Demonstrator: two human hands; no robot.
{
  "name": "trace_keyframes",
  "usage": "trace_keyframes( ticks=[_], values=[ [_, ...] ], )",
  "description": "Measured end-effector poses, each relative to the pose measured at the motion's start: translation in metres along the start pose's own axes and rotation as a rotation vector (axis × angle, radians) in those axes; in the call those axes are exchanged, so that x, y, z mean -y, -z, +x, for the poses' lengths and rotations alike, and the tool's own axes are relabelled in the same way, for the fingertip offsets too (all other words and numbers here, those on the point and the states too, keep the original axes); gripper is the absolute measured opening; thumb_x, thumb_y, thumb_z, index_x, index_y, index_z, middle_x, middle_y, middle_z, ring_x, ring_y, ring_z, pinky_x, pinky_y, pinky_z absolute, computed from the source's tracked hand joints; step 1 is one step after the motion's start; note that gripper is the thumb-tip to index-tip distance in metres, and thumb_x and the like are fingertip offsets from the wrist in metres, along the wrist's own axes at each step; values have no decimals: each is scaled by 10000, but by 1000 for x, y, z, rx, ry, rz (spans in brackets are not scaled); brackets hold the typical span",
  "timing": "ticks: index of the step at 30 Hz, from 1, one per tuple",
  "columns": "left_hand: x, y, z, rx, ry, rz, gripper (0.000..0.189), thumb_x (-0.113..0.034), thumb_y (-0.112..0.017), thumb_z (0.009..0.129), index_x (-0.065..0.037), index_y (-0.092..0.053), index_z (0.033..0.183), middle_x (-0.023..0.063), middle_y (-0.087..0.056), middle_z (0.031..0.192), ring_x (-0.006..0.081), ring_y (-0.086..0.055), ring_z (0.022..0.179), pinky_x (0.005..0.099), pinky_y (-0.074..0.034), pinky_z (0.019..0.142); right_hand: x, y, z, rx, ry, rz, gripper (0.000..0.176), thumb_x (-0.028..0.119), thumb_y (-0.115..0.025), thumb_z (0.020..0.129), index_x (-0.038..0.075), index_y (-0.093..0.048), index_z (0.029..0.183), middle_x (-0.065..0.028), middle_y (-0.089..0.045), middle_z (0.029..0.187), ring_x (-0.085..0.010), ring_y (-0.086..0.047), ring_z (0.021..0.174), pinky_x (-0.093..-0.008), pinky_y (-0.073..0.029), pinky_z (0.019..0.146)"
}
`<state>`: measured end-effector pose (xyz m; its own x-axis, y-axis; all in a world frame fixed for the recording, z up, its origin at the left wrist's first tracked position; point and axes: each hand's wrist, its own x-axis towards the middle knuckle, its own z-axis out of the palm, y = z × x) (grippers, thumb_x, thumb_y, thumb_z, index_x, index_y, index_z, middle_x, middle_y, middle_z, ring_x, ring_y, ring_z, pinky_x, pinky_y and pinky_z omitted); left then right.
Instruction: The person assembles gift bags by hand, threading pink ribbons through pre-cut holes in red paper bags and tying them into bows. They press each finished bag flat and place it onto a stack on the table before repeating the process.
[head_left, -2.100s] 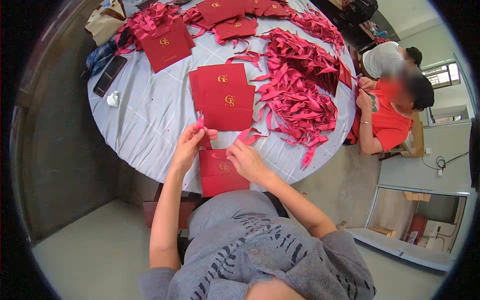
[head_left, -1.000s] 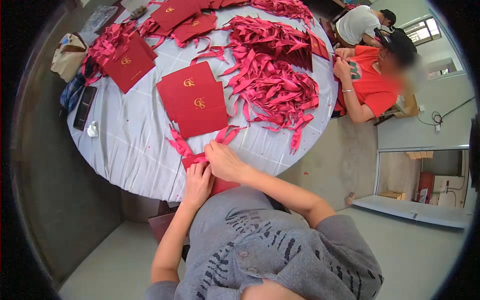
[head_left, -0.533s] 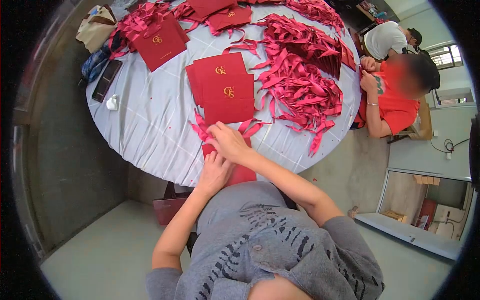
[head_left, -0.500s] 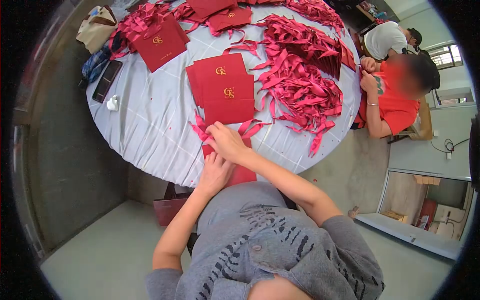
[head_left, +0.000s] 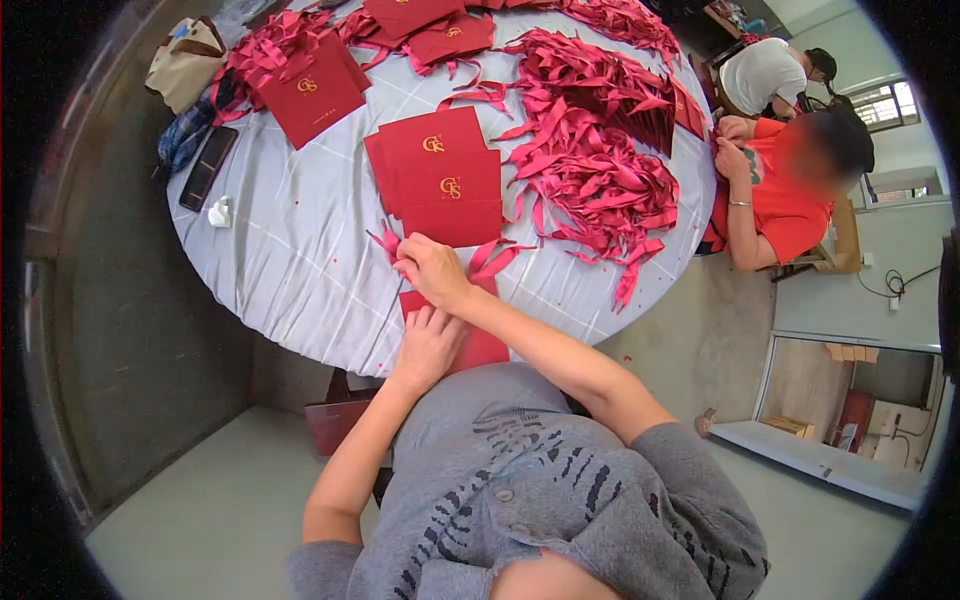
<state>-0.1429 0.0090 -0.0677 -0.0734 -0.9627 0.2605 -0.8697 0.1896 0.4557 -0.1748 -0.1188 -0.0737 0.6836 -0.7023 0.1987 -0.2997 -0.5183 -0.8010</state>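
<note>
A red paper bag lies flat at the near edge of the round table. My left hand presses flat on it, fingers spread. My right hand reaches across just above, its fingers pinched on a red ribbon at the bag's top edge. Another ribbon end curls out to the right of that hand. Directly beyond lies a short stack of finished red bags with gold logos.
A large heap of loose red ribbons covers the table's right half. More red bags and ribbons lie at the far side. A phone and a cloth bag sit at the left. A person in an orange shirt sits to the right.
My left hand dropped from the ribbon to press flat on the bag. My right hand crossed leftward over the bag's top and now pulls the ribbon a little farther left.
</note>
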Motion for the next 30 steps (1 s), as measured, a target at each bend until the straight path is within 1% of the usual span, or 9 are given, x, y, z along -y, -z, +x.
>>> trace_keyframes(
  ticks=[8,11,16,19,20,22,24,28,30],
  values=[
    [-1,-2,-2,-22,49,-62,278,-154,-605,773,-70,-566,1035,104,-507,966,274,-478,879,383,-373,736,17,30,3,-82,-10,-68,137,167,-643,774,43,-602,816,-96,-596,844,-304,-598,720,-381,-471,615],
    [6,4,1,-161,141,-519,208,-45,-580,784,-25,-571,991,145,-548,894,299,-520,877,379,-396,780,13,70,-10,-183,-28,-134,189,229,-606,826,44,-635,855,-128,-616,817,-305,-607,722,-374,-468,619],
    [26,25,-7,-485,642,-434,90,17,-512,826,9,-538,912,140,-529,800,253,-535,757,334,-430,682,-26,95,-70,107,-361,-316,257,245,-592,835,-1,-582,910,-192,-609,748,-324,-607,664,-402,-462,597],
    [41,7,-20,-400,680,-597,171,35,-479,839,12,-526,1001,134,-575,845,234,-556,729,320,-458,656,-25,81,-89,65,-509,-40,317,206,-672,774,-19,-512,929,-184,-598,792,-334,-587,735,-412,-461,637],
    [45,3,-25,-315,713,-586,224,10,-474,851,16,-520,1070,73,-588,860,119,-542,706,246,-450,640,-24,79,-93,55,-495,-37,317,206,-672,774,-19,-512,929,-184,-598,792,-334,-587,735,-412,-461,637],
    [43,16,-22,-234,851,-798,232,2,-478,852,7,-520,1080,56,-583,874,106,-535,699,233,-445,636,-20,74,-93,-40,-495,25,318,218,-667,777,-18,-517,926,-154,-579,740,-257,-567,669,-367,-451,600],
    [35,45,-13,-344,865,-1070,246,-7,-475,864,12,-509,1107,64,-593,843,120,-538,635,254,-445,594,-26,85,-85,157,-467,125,254,217,-638,812,14,-536,925,-93,-586,725,-173,-559,659,-329,-439,574],
    [42,104,-13,-479,634,-1773,278,-129,-515,900,-12,-477,1150,60,-590,830,127,-530,574,255,-432,538,18,111,-61,211,-596,954,163,236,-585,875,100,-544,955,72,-480,721,-43,-419,583,-238,-345,523],
    [41,104,-6,-438,705,-1567,266,-151,-505,909,-18,-479,1137,86,-599,845,117,-541,611,264,-443,549,33,111,-49,307,-570,1515,242,244,-586,874,102,-519,1058,63,-499,792,-46,-456,634,-224,-375,583]
  ],
)
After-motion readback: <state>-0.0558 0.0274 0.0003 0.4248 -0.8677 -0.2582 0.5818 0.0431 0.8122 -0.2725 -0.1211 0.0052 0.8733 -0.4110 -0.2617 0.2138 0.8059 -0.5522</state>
